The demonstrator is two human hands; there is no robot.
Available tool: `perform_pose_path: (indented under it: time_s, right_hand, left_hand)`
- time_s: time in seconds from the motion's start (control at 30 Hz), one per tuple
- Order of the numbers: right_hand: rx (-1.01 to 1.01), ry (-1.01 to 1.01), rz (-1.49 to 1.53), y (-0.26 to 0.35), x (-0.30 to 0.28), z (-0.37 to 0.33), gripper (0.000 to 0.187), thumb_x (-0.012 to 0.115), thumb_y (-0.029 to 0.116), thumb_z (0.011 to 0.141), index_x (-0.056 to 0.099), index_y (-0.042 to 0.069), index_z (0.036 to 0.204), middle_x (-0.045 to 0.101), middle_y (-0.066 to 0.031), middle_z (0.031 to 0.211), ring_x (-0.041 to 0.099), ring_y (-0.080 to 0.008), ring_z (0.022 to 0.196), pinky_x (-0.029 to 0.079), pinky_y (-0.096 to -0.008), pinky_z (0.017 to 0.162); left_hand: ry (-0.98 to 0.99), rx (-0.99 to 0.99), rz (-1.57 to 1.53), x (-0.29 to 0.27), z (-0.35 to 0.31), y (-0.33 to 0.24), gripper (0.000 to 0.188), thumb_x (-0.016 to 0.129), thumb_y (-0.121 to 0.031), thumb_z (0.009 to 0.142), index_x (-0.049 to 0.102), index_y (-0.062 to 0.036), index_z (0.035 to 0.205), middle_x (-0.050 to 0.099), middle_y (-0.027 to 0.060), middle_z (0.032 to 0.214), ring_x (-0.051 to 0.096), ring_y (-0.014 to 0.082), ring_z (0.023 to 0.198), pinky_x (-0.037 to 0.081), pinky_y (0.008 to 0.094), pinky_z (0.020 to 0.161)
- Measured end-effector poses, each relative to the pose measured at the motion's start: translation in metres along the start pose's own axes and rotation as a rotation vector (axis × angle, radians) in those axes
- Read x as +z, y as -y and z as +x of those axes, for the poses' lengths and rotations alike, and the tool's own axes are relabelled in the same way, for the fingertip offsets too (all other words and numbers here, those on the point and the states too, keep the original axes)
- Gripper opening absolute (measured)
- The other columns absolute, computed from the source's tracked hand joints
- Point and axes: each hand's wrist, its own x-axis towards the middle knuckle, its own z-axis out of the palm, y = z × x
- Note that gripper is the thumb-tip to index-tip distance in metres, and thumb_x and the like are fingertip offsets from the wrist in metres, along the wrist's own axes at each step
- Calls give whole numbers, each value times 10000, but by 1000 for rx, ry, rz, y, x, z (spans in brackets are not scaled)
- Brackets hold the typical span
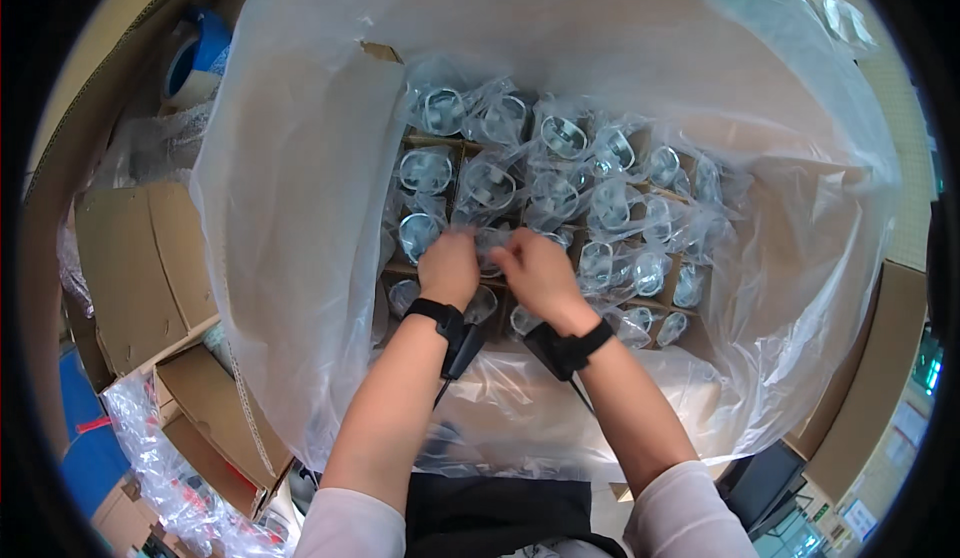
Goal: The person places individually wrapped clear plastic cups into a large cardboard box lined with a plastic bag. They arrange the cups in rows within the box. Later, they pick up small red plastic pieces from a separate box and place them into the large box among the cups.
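Side by side, my left hand (pixel 450 266) and my right hand (pixel 541 272) work over the lower middle of a divided carton. Between them is a clear plastic bag (pixel 490 239) around a shiny metal part; my closed fingers grip its film, though the left fingertips are blurred. Silvery piston-like metal parts (pixel 564 136), each in a clear bag, stand in rows in the cells of a cardboard divider (pixel 462 148). Another bagged metal part (pixel 418 233) sits just beside my left hand. Black straps with small devices circle both wrists.
A large translucent plastic liner (pixel 300 158) covers the carton's walls and spills over its rim. Opened cardboard boxes (pixel 145 273) and crumpled clear wrap (pixel 165 468) lie at the left, with a blue roll (pixel 205 43) farther back. Cardboard flaps (pixel 865 378) stand at the right.
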Motion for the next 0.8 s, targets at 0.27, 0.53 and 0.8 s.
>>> perform_pose_path:
  time_s: [0.27,0.53,0.8]
  right_hand:
    - [231,-34,344,-9,-9,-23,244,658,198,874,629,-28,789,623,-146,645,587,-241,583,460,-345,576]
    - [-180,81,-89,9,-6,-19,370,675,32,756,643,103,1117,642,-148,920,635,-337,770,515,-405,685]
    - [99,22,-79,26,-14,-17,309,620,164,834,581,31,1111,664,-222,841,657,-398,803,514,-477,703]
  left_hand:
    - [-146,83,-281,-29,-24,8,145,669,-165,792,674,-42,867,677,156,785,662,343,738,517,412,675]
    - [256,181,-360,-69,-56,2,155,627,-179,803,670,-38,850,668,180,766,652,370,776,517,440,700]
    - [114,-167,-189,-58,-26,0,352,706,-292,807,613,23,934,683,225,872,660,405,884,522,481,761]
